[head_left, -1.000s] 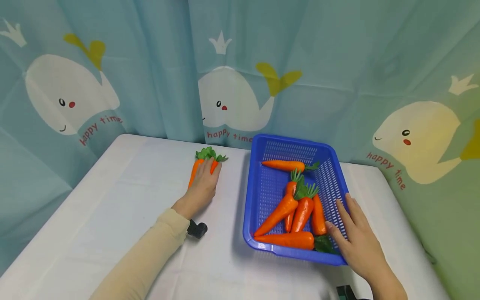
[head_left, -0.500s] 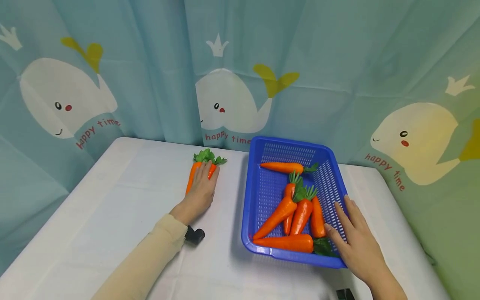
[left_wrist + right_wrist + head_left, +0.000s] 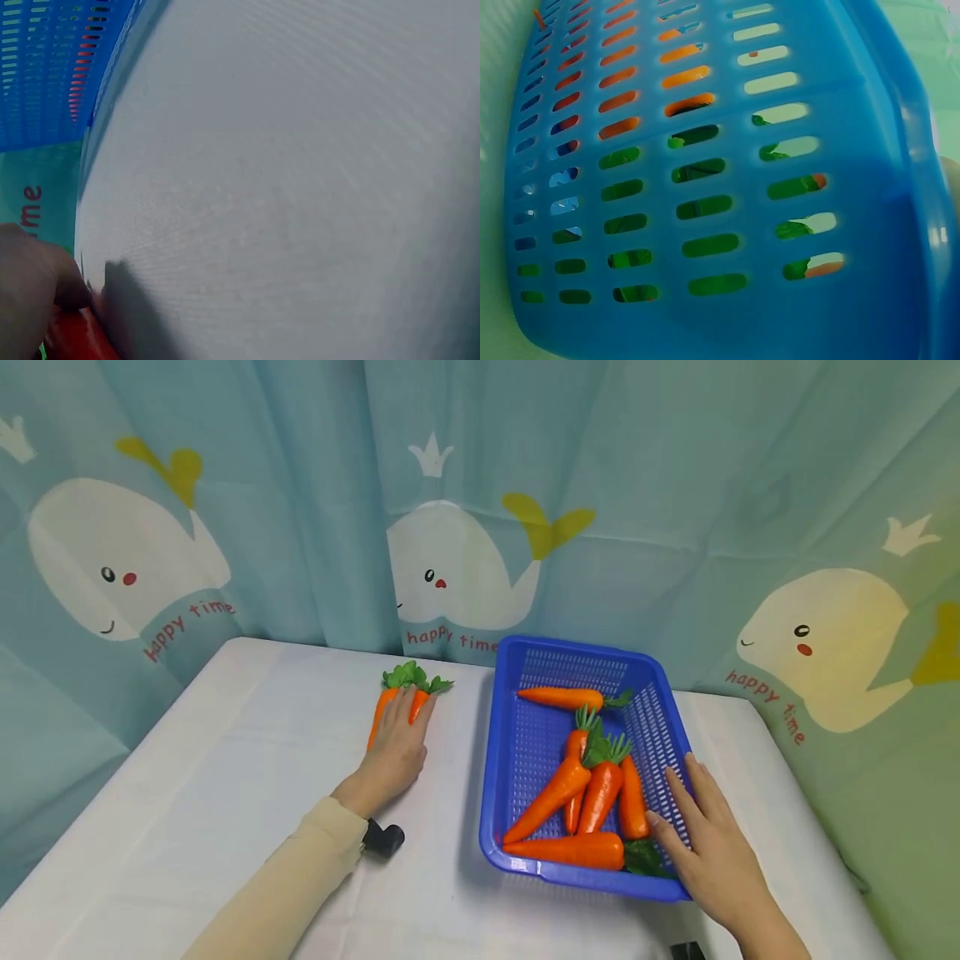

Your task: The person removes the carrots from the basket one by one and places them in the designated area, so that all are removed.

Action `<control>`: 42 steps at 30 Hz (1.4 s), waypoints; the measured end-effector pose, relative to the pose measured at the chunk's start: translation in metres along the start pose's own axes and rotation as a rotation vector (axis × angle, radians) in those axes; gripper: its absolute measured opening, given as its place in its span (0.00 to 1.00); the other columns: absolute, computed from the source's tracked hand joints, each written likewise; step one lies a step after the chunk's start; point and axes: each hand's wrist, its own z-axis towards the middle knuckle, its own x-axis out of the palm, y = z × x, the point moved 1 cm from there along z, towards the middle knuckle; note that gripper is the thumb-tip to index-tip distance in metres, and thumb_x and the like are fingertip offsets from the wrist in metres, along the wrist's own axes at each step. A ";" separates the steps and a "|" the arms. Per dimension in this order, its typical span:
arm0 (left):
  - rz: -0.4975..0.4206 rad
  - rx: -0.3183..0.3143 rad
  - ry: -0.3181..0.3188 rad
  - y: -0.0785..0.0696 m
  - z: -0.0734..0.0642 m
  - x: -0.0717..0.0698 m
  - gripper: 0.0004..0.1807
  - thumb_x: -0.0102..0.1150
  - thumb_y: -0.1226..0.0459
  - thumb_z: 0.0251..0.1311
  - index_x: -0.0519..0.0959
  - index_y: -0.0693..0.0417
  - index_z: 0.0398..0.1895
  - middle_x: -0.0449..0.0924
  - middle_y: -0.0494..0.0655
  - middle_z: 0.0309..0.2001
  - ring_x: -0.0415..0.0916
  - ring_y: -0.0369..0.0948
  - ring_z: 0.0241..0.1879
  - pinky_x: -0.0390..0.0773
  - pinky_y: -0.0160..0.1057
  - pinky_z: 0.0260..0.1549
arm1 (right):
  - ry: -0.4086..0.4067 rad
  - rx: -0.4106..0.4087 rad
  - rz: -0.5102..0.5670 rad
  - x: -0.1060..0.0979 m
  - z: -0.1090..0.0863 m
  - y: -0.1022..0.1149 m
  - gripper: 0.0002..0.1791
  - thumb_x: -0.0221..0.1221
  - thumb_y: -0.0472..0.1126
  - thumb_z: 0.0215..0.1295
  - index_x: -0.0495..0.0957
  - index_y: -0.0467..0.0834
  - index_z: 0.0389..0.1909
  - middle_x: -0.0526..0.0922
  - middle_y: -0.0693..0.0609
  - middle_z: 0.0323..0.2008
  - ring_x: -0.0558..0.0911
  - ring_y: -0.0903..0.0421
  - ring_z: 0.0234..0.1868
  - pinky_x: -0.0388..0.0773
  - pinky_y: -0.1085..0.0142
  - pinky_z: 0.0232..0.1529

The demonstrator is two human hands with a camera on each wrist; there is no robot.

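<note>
In the head view, my left hand [image 3: 392, 747] lies over two carrots side by side on the table. Its fingers reach over the left carrot [image 3: 378, 714]. The red-orange carrot [image 3: 417, 706] shows between index finger and thumb; in the left wrist view a curled digit holds against this shiny red carrot [image 3: 79, 337]. Much of both carrots is hidden under the hand. My right hand [image 3: 712, 852] rests on the right rim of a blue plastic basket [image 3: 491, 793], fingers straight and spread. Several carrots [image 3: 600, 797] with green tops lie inside the basket.
A white cloth covers the table [image 3: 247, 777]. Behind it hangs a blue-green curtain [image 3: 315, 510] with printed whales. One carrot [image 3: 561, 697] lies apart near the basket's far wall. Through the basket's slotted wall [image 3: 652, 165], orange and green show in the right wrist view.
The view shifts slightly. My left hand slides a little left and nearer over the carrots, which stay almost in place. My right hand stays on the basket's rim.
</note>
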 end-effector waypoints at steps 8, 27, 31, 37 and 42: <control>-0.007 0.005 -0.036 0.000 -0.002 -0.003 0.36 0.57 0.75 0.56 0.64 0.62 0.71 0.55 0.72 0.72 0.51 0.68 0.72 0.55 0.65 0.70 | 0.024 0.011 -0.005 0.000 -0.002 0.000 0.38 0.52 0.55 0.73 0.58 0.37 0.75 0.46 0.36 0.78 0.47 0.34 0.77 0.54 0.28 0.66; 0.062 0.018 -0.078 0.004 0.001 -0.009 0.31 0.63 0.69 0.54 0.70 0.60 0.65 0.60 0.71 0.69 0.54 0.68 0.70 0.57 0.68 0.68 | 0.000 0.014 -0.002 0.001 0.001 0.002 0.37 0.51 0.55 0.73 0.60 0.37 0.74 0.46 0.37 0.78 0.46 0.35 0.78 0.52 0.29 0.67; 0.055 0.025 -0.096 0.006 -0.001 -0.011 0.31 0.62 0.70 0.56 0.71 0.61 0.65 0.60 0.72 0.69 0.54 0.69 0.70 0.57 0.68 0.68 | 0.003 0.018 0.002 0.002 0.005 0.006 0.37 0.51 0.56 0.73 0.60 0.37 0.74 0.46 0.38 0.79 0.46 0.35 0.78 0.54 0.28 0.65; 0.016 0.052 -0.098 0.006 0.001 -0.010 0.31 0.61 0.71 0.55 0.70 0.61 0.66 0.59 0.71 0.70 0.53 0.68 0.71 0.54 0.67 0.69 | -0.004 0.007 -0.002 0.001 0.006 0.006 0.37 0.51 0.54 0.73 0.60 0.37 0.74 0.46 0.38 0.79 0.47 0.35 0.78 0.54 0.28 0.65; -0.043 0.057 -0.083 -0.006 0.010 -0.015 0.32 0.59 0.70 0.57 0.69 0.60 0.68 0.56 0.69 0.72 0.49 0.66 0.73 0.51 0.65 0.72 | 0.000 0.015 -0.007 -0.001 0.002 0.003 0.37 0.51 0.54 0.73 0.59 0.37 0.74 0.46 0.38 0.79 0.46 0.35 0.78 0.54 0.27 0.65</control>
